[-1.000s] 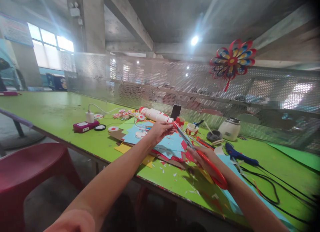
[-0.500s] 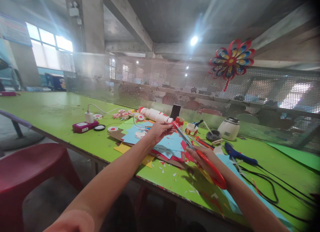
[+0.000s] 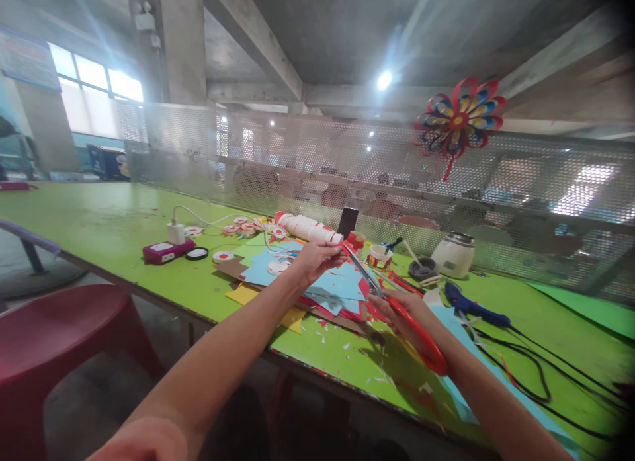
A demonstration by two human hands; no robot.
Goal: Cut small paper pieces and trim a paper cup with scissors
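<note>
My right hand (image 3: 399, 310) is closed round a pair of scissors (image 3: 415, 334) with red handles. Their blades point up and left, and the tips meet a small red piece of paper (image 3: 346, 248). That piece is pinched in the fingertips of my left hand (image 3: 317, 261); its full shape is too small to make out. Beneath both hands lies a stack of light blue paper (image 3: 327, 290), over red sheets and brown cardboard. Small red and white paper scraps (image 3: 342, 345) are scattered on the green table (image 3: 297, 345) below the blades.
A blue glue gun (image 3: 476, 309) with black cords lies at right, near a white jar (image 3: 453, 254). Behind my hands are a white-and-red roll (image 3: 307, 228) and a phone (image 3: 348, 221). A purple power strip (image 3: 167, 251) sits left; a red stool (image 3: 74, 322) stands beside the table.
The scissor handles have drawn slightly closer together. My left hand keeps its place with the red paper, and the things on the table have not moved.
</note>
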